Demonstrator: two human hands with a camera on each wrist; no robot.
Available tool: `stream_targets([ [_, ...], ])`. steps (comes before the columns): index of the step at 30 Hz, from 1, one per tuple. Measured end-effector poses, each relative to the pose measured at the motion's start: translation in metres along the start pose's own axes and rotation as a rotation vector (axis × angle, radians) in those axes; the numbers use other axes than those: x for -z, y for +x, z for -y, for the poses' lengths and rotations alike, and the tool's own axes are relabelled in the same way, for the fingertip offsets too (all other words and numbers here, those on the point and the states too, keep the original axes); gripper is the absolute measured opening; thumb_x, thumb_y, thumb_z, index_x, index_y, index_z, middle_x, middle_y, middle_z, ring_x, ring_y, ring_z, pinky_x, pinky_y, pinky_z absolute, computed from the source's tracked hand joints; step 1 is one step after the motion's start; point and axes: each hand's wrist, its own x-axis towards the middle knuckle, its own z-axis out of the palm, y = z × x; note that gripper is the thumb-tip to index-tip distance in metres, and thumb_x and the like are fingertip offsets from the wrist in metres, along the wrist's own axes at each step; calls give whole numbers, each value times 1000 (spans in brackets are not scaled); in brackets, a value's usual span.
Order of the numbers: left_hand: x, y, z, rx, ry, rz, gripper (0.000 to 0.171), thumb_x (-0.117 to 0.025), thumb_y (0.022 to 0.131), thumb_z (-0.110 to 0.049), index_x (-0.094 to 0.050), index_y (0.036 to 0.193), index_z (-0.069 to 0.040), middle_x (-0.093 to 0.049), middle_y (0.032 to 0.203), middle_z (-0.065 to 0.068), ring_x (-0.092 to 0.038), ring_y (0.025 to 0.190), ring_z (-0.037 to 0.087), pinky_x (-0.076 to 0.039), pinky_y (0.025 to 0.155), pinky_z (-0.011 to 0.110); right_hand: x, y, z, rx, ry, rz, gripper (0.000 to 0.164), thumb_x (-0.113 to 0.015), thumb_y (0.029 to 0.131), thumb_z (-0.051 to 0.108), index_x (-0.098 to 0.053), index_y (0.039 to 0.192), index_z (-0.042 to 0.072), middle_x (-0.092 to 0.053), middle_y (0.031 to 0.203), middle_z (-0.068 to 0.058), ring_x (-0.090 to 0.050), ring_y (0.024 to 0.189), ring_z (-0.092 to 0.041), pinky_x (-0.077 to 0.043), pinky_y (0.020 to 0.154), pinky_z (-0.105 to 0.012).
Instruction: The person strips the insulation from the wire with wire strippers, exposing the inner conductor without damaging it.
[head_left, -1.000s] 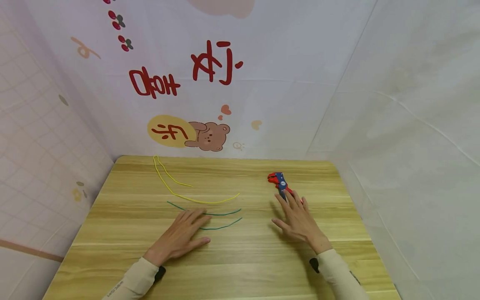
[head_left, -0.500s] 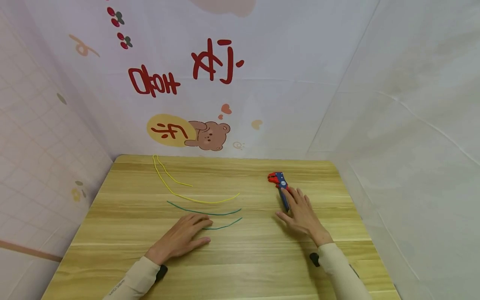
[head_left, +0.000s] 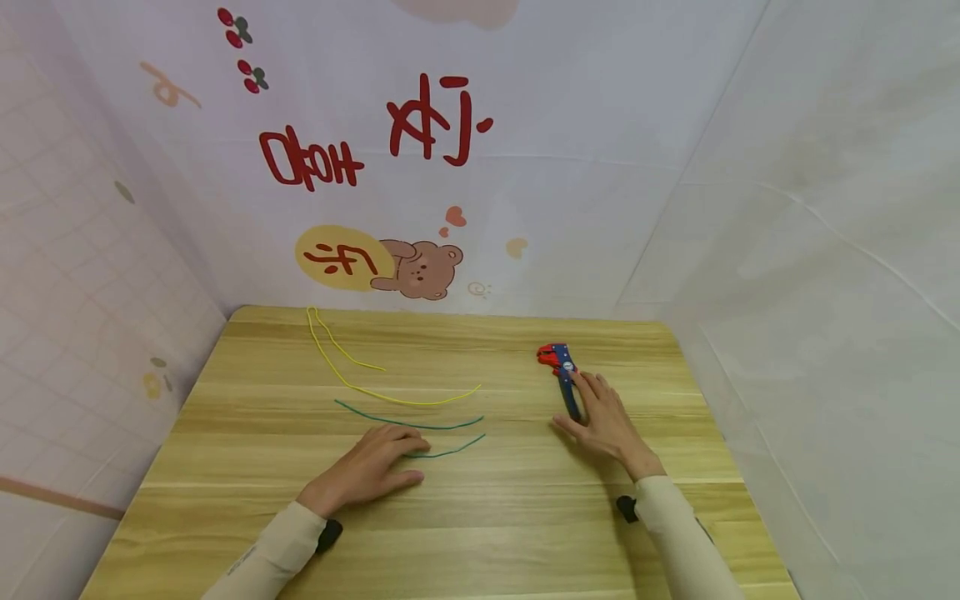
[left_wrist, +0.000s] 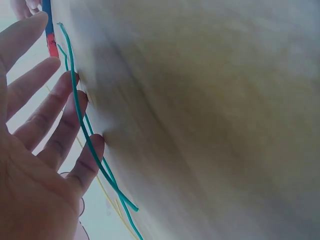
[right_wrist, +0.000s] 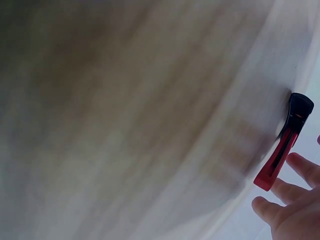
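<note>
My left hand (head_left: 367,471) lies low over the table, covering the left part of the nearer green wire (head_left: 457,452). In the left wrist view that green wire (left_wrist: 75,95) passes by the fingertips of the relaxed hand (left_wrist: 30,175), and no pinch shows. Just beyond lies the second green wire (head_left: 435,428). My right hand (head_left: 609,425) is beside a red and blue wire stripper (head_left: 567,383), its fingers along the handles and thumb apart. From the right wrist, the fingers of this hand (right_wrist: 300,215) reach to the stripper's red handle (right_wrist: 265,180) without curling round it.
A longer yellow wire (head_left: 420,404), bent back in a loop at the far left, lies behind the green ones. The wooden table (head_left: 480,533) meets a printed white back wall (head_left: 570,208); more white sheeting hangs at both sides.
My left fingers have drawn back off the farther green wire and bent slightly over the nearer one. My right hand has shifted right along the stripper, uncovering its blue handle.
</note>
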Motion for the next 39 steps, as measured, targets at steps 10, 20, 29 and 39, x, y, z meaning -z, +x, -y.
stream_targets([
  [10,-1,6,0,70,-66,63,38,-79,108,-35,-78,139,-14,-76,138,1,-69,130,27,-52,112,58,1,6,-7,-7,80,-5,95,-85,102,44,-38,173,0,-47,171,-31,-47,158,-54,-41,128,-73],
  [20,-5,11,3,3,-127,49,29,-82,106,-26,-80,131,-11,-80,123,-1,-73,111,15,-59,99,40,3,15,-10,-55,122,-26,86,-85,103,37,-45,166,-6,-49,167,-36,-49,155,-58,-41,128,-73],
  [29,-9,16,5,-54,-184,38,14,-87,100,-12,-83,113,-13,-80,105,-3,-74,95,10,-60,86,26,2,23,-15,-97,134,-26,87,-86,102,40,-48,163,-9,-51,165,-38,-48,154,-60,-41,127,-74],
  [39,-9,16,0,-62,-143,-6,7,-85,102,-9,-82,102,-16,-79,96,-4,-71,87,9,-56,81,25,1,28,-17,-116,124,-33,84,-89,99,42,-56,159,-7,-55,159,-35,-51,148,-57,-44,124,-72],
])
